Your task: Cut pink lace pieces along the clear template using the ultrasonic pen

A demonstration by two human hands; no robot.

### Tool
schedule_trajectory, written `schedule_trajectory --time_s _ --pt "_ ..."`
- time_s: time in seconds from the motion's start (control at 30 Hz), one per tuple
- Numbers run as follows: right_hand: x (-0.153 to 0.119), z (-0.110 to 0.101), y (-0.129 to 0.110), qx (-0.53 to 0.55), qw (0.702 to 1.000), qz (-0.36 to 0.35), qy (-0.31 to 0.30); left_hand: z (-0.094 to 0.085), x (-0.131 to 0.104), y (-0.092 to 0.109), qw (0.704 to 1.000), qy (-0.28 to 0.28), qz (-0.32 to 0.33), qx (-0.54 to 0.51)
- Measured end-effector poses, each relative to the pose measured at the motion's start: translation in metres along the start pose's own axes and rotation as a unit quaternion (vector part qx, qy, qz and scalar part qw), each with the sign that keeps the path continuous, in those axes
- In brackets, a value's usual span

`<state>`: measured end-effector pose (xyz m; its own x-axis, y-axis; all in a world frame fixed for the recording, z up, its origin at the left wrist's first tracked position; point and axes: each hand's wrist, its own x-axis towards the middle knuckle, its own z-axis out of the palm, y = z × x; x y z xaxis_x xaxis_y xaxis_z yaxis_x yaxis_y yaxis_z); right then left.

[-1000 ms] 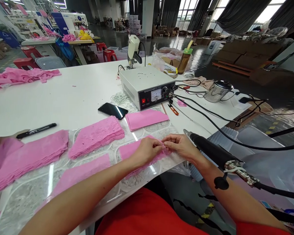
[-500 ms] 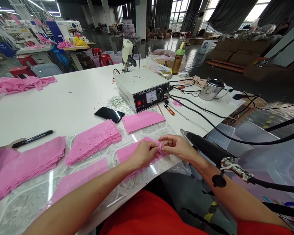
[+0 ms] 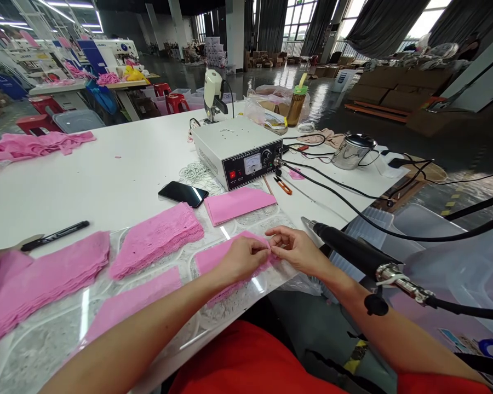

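Observation:
A pink fabric piece [image 3: 213, 257] lies on the clear-covered mat near the table's front edge. At its right end, my left hand [image 3: 244, 257] pinches the cloth between thumb and fingers. Close against it, fingertips nearly meeting, my right hand [image 3: 298, 249] is closed on the same edge; the exact fold between the fingers is hidden. Just right of that hand rests a black handheld tool [image 3: 349, 246] with a pointed metal tip and a cable. Behind the hands sits a smooth pink stack [image 3: 240, 205], and to the left a thicker pile of pink pieces [image 3: 158, 238].
A control box [image 3: 238, 150] with a dial stands mid-table, a phone [image 3: 183, 193] and orange thread snips [image 3: 283, 185] before it. More pink cloth [image 3: 66, 260] and a black pen [image 3: 55, 236] lie left. A glass pot [image 3: 355, 150] stands right; cables cross the table's right edge.
Both hands stay at the same spot on the pink fabric. The fingers have shifted slightly, and the small fold that showed between them is now less visible.

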<state>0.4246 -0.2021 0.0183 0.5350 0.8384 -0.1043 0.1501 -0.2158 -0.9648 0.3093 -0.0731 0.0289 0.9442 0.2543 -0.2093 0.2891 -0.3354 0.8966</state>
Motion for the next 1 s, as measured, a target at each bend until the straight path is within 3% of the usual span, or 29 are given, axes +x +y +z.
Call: schedule_trajectory --time_s 1.0 --pt "-0.0060 0.0020 0.0030 0.010 1.000 -0.020 0.022 0.0022 0.0032 -0.0042 0.999 0.028 0.004 0.035"
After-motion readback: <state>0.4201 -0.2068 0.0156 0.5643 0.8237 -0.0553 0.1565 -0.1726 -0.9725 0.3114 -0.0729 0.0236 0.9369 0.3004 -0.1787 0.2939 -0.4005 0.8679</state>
